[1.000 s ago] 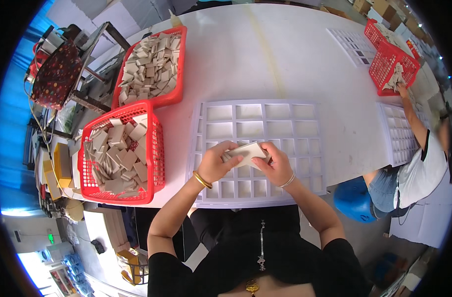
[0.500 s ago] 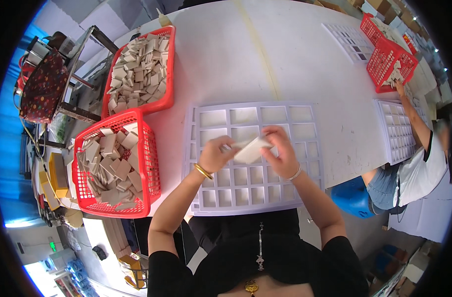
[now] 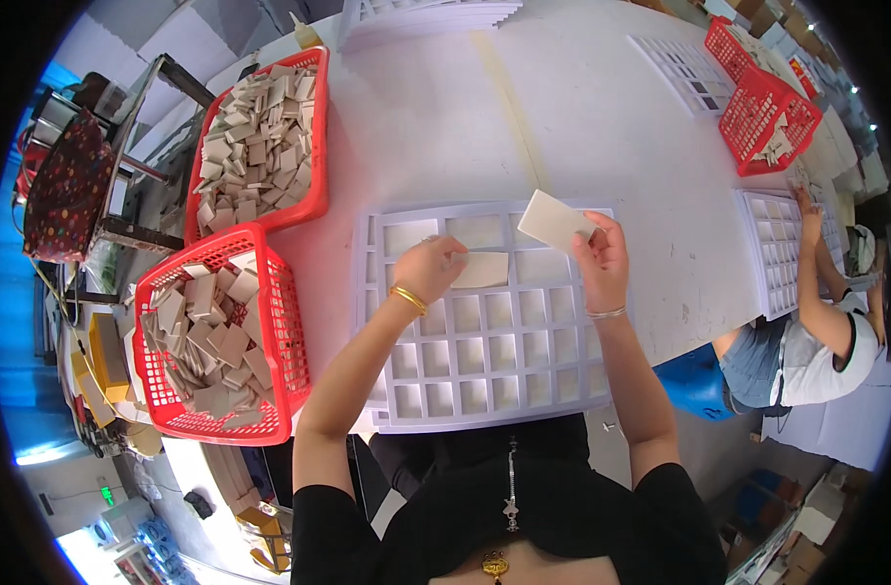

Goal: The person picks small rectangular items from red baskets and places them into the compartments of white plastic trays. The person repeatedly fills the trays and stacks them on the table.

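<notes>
A white compartment tray lies in front of me, with other trays showing beneath it. My left hand is closed, its fingers at the left end of a cream rectangular tile. That tile lies at a wide compartment in the second row from the far edge. Above the tray's far right part, my right hand pinches another pale rectangular tile by its right end, tilted in the air. Many of the smaller square compartments in the near rows look bare inside.
Two red baskets of loose tiles, a near basket and a far basket, stand at my left. A stack of white trays lies at the far edge. At the right, another person works by trays and red baskets.
My hands have moved apart from a blurred tile or tiles held together between them. Now each hand has its own tile, the right one raised. A tray stack has come into view at the far edge.
</notes>
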Demonstrator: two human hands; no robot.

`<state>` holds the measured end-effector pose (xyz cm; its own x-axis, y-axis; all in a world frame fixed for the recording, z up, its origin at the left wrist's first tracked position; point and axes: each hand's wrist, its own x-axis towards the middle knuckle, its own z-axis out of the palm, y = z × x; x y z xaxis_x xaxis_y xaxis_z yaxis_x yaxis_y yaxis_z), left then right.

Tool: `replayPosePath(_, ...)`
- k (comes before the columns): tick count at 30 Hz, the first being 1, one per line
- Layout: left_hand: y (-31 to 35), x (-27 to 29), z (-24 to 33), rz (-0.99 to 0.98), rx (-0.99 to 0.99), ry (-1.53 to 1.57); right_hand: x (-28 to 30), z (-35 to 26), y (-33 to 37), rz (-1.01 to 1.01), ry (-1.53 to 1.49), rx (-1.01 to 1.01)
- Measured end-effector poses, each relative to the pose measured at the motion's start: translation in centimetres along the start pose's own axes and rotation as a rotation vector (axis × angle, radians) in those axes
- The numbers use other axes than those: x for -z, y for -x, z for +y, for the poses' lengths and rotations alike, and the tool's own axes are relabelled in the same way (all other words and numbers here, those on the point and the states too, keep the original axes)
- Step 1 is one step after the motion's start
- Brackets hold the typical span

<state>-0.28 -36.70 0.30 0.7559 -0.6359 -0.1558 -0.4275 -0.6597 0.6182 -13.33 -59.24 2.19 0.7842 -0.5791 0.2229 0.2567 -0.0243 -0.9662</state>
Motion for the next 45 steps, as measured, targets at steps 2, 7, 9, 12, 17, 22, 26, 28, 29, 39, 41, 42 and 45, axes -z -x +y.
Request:
replayPosePath(2,0.4,-0.2,0.5,0.029,-0.02,-0.132,-0.3,0.2,-0.4,0.02,-0.02,-0.04)
replayPosePath(7,2.2,-1.0,1.1,0.205,-0.174,-0.292,-1.2,1.9,-2.4,-0.091,0.075,-0.142)
replayPosePath(9,2.6,-1.5,0.8,0.18,-0.22,-0.312,-1.8,3.8,-3.3,-0.14,0.121,-0.092)
replayPosePath(12,3.0,-1.7,1.0,0.095,-0.191,-0.274,-2.8,5.1,-4.3,-0.176,0.22,-0.075)
replayPosePath(17,4.3,-3.2,0.2,0.086,-0.299,-0.441,-4.7,4.5,-5.0,-0.251,0.337,-0.062)
replayPosePath(22,5.3,-2.6,1.2,-0.03,-0.261,-0.305,-5.1,4.7,-5.2,-0.441,0.534,-0.164)
replayPosePath(26,5.0,-2.2,1.4,-0.1,-0.229,-0.301,-5.8,6.4,-5.3,-0.524,0.646,-0.16)
replayPosePath(28,4.8,-2.1,1.5,-0.123,-0.228,-0.311,-6.3,6.9,-5.0,-0.499,0.736,-0.064)
replayPosePath(29,4.7,-2.0,1.5,-0.134,-0.228,-0.317,-6.4,7.2,-4.7,-0.469,0.784,0.026)
replayPosePath(39,4.1,-2.4,0.9,0.361,-0.143,0.507,-8.0,4.2,-3.2,-0.743,1.359,0.354)
replayPosePath(41,4.5,-2.4,1.4,0.272,0.185,0.898,-7.3,5.2,-2.0,-0.769,1.301,0.405)
replayPosePath(42,4.6,-2.8,1.4,0.366,0.138,0.91,-7.5,5.0,-1.5,-0.788,1.264,0.433)
replayPosePath(45,4.9,-2.7,1.5,0.323,0.297,1.279,-8.2,3.7,-1.9,-0.858,1.393,0.364)
